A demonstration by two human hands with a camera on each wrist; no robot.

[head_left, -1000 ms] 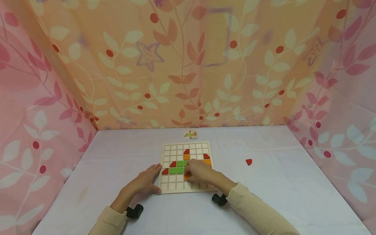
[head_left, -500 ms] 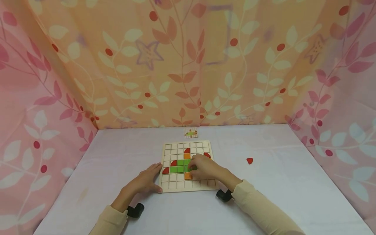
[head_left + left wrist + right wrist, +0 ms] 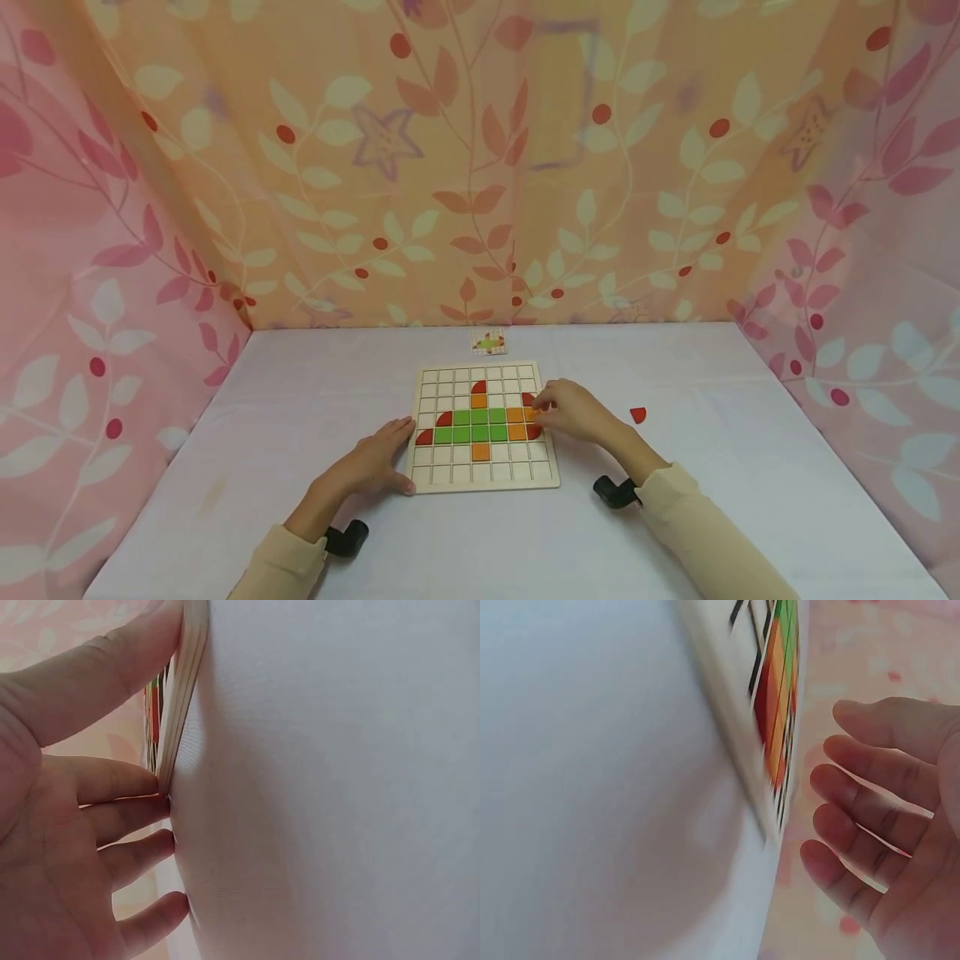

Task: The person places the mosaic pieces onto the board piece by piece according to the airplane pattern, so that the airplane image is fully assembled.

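A wooden grid board point(image 3: 442, 475) lies on the table, with green square tiles point(image 3: 478, 425), orange square tiles point(image 3: 480, 452) and red quarter-round tiles point(image 3: 424, 437) set in its cells. Along the board's left edge rests my left hand point(image 3: 375, 458), its thumb and fingers spread and touching the rim, as the left wrist view also shows. Over the right edge hovers my right hand point(image 3: 573, 410); in the right wrist view its fingers point(image 3: 855, 787) are loosely bent, apart from the board, and hold nothing. A loose red quarter-round tile point(image 3: 638, 415) lies on the table to the right.
Behind the board lies a small pattern card point(image 3: 489, 341) with a coloured grid picture. White cloth covers the table point(image 3: 300, 375). Floral curtains point(image 3: 480, 167) stand at the back and both sides. Each wrist wears a black camera mount point(image 3: 347, 538).
My right hand has lifted off the middle of the board and moved right to its edge, uncovering green and orange tiles. The left hand has stayed in place.
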